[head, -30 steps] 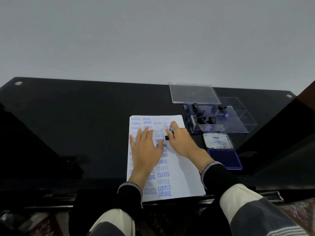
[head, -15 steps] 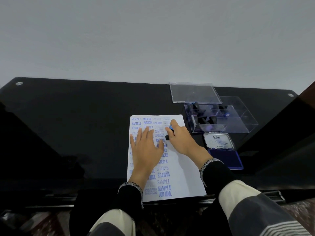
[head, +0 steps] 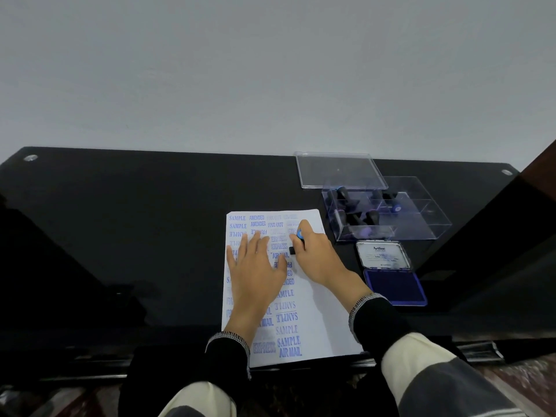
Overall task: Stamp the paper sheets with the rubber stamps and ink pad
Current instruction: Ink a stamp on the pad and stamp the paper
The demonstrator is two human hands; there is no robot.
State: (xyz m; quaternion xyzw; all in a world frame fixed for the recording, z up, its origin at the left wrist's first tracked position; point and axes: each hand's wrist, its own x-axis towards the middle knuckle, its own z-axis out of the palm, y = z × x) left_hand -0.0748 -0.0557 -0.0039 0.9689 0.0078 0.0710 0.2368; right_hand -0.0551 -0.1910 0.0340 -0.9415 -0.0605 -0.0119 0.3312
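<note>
Looks like a home or small office desk: glossy black glass surface (head: 120, 212) against a plain grey wall (head: 270, 70), with stamped paper (head: 313, 299), an open ink pad (head: 394, 285) and a clear box (head: 421, 218) of stamps.

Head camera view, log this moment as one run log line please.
left hand: flat on paper sheet | right hand: presses rubber stamp onto sheet | ink pad: open, right of sheet
</note>
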